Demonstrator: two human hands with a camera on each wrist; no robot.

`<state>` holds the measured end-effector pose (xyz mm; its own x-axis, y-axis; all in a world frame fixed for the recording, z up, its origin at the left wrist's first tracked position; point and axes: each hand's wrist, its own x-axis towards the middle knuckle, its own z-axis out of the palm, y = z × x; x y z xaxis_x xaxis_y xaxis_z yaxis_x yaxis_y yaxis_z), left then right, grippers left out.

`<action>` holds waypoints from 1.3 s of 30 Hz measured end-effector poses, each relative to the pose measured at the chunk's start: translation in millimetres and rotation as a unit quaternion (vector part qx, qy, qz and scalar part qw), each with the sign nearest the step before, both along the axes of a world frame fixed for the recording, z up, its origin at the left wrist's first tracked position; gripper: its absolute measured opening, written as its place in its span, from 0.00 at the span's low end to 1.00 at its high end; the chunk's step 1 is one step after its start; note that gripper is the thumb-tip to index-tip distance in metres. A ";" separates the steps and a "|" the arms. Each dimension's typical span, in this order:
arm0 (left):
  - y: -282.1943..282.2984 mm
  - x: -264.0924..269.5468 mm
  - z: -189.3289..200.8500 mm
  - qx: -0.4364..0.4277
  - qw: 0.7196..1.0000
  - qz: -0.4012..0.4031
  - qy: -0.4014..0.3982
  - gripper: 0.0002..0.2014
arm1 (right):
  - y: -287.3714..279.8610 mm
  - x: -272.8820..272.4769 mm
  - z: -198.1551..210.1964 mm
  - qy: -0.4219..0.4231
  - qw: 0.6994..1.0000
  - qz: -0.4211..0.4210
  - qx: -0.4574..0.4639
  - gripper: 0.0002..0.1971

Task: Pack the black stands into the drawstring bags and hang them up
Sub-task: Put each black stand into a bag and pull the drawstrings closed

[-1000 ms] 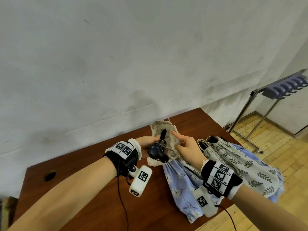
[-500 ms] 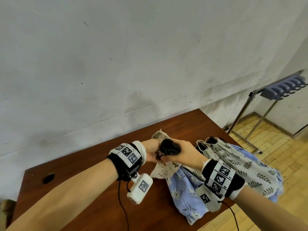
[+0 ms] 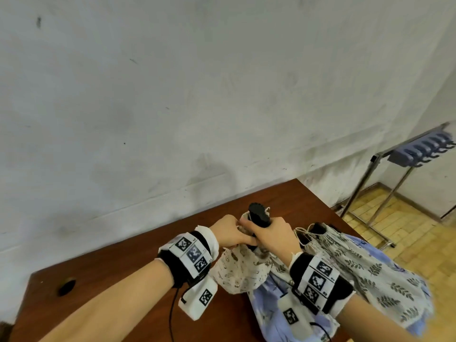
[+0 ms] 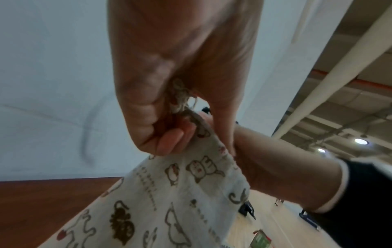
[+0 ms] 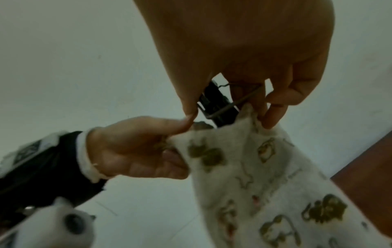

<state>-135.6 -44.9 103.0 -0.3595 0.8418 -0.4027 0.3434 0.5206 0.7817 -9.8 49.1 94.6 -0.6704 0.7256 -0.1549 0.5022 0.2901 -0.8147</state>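
Pinching the bag (image 3: 240, 265) rim, left hand (image 3: 229, 232) opposes right hand (image 3: 274, 234), seemingly curled round the black stand (image 3: 258, 216).

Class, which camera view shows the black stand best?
The head view: the black stand rises from the bag in the right hand. The right wrist view shows part; the left wrist view almost nothing.

Three fabric drawstring bags are in view: one cream bag printed with small brown animals (image 3: 243, 269), one white bag with a grey-green leaf print (image 3: 365, 265) and one pale blue floral bag (image 3: 267, 304). Two black stands show: one black plastic stand (image 3: 259, 215) at the cream bag's mouth, another black stand (image 3: 318, 228) in the leaf bag's mouth. One brown wooden table (image 3: 123, 272). One metal rack (image 3: 385, 174) carries one row of blue-grey hooks (image 3: 424, 149).
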 end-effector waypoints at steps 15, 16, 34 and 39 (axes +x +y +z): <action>-22.3 -24.0 -18.6 -0.001 0.968 -0.007 0.250 0.25 | 14.6 15.5 -13.0 -0.019 0.990 0.119 -0.068 0.25; -24.3 -28.3 -20.2 0.006 0.972 0.008 0.236 0.25 | 17.3 19.0 -13.9 -0.017 0.995 0.079 -0.064 0.22; -25.6 -40.5 -1.8 -0.052 0.962 -0.070 0.261 0.15 | 13.6 -0.7 -8.6 -0.076 0.984 0.128 0.099 0.07; -29.1 -35.5 0.2 -0.083 0.957 -0.094 0.261 0.19 | 16.0 0.2 -15.4 -0.027 0.995 0.075 0.062 0.09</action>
<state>-171.1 -74.0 103.2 -0.3976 0.8509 -0.3434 0.7640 0.5143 0.3897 -9.7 65.1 79.2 -0.7659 0.6337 -0.1081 0.4870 0.4622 -0.7411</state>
